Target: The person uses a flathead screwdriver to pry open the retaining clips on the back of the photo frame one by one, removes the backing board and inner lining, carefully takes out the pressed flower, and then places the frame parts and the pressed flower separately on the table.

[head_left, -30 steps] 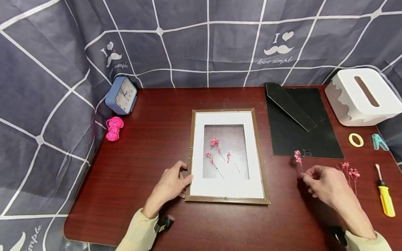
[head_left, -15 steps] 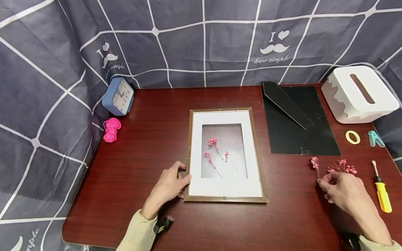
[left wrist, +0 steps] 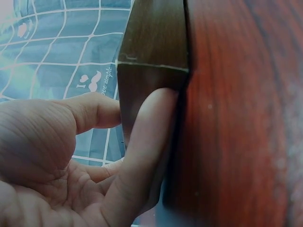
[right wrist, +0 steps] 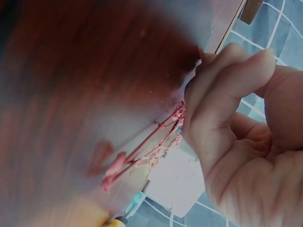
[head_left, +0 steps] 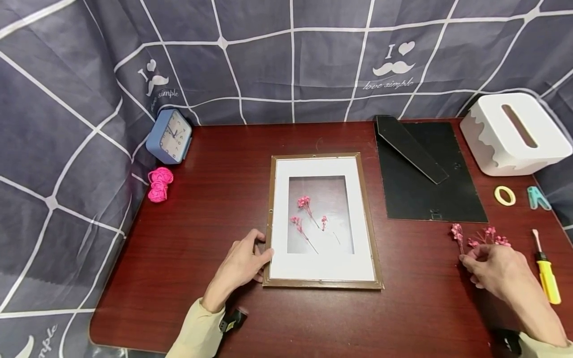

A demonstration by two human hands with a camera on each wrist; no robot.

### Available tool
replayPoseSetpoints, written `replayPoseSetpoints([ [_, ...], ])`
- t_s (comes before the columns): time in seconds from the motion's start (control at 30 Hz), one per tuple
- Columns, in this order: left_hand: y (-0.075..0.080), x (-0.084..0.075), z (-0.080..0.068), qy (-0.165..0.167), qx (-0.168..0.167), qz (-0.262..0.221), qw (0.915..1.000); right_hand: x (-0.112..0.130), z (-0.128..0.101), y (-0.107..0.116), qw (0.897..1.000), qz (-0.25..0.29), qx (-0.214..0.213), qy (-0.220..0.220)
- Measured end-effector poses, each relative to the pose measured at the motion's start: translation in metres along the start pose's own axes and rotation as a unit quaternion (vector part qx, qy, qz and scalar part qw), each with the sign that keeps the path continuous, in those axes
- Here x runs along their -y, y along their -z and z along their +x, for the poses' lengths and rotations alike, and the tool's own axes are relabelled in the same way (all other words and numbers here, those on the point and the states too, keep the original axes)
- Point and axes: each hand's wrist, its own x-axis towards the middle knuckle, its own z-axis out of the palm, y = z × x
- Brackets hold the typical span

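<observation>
A brown picture frame [head_left: 373,248] with a white mat lies on the table, and three small pink dried flower sprigs [head_left: 304,202] rest in its window. My left hand [head_left: 241,259] holds the frame's lower left side; in the left wrist view one finger [left wrist: 151,123] lies along its outer wall. At the right, my right hand [head_left: 497,268] pinches the thin stem of a single pink flower sprig [head_left: 456,232] between thumb and fingertips. Beside that hand lies a bunch of pink dried flowers [head_left: 489,231], partly covered by it; its stems [right wrist: 147,142] show in the right wrist view.
A black backing board [head_left: 429,204] with its stand lies behind the right hand. Farther right are a white tissue box [head_left: 497,134], a yellow ring [head_left: 505,196], a teal clip [head_left: 538,198] and a yellow screwdriver [head_left: 548,281]. A blue clock [head_left: 170,136] and pink yarn [head_left: 159,184] stand left.
My right hand has moved right, carrying the pink flower sprig from near the backing board's lower edge to beside the flower bunch. The left hand has stayed on the frame.
</observation>
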Motion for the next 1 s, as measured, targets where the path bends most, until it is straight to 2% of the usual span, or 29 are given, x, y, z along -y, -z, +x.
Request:
replayPoseSetpoints([
  [0.13,-0.001,0.001,0.0,-0.003,-0.002,0.003,1.0,0.002,0.001,0.0,1.0,0.005,0.01,-0.022],
  [0.27,-0.001,-0.002,-0.001,0.006,-0.007,0.004,1.0,0.003,0.001,-0.002,1.0,-0.001,-0.002,-0.027],
  [0.33,0.0,-0.007,-0.002,0.012,-0.01,0.004,0.9999,0.004,0.0,-0.003,1.0,-0.007,-0.014,-0.023],
  [0.47,0.0,-0.009,-0.003,0.019,-0.014,0.008,0.9997,0.005,-0.002,-0.005,0.997,-0.035,-0.066,-0.006],
  [0.5,-0.002,-0.004,-0.001,0.023,-0.014,0.008,0.9996,0.007,-0.002,-0.006,0.996,-0.042,-0.084,0.001],
  [0.63,0.0,-0.005,0.0,0.032,-0.011,0.012,0.9994,0.021,-0.002,-0.005,0.989,-0.055,-0.131,0.031],
  [0.83,0.002,-0.012,-0.003,0.02,-0.012,0.022,0.9995,0.062,0.001,-0.008,0.986,-0.037,-0.135,0.087],
  [1.0,0.001,-0.001,0.002,0.002,-0.008,0.02,0.9998,0.099,0.009,-0.016,0.975,-0.028,-0.149,0.164],
])
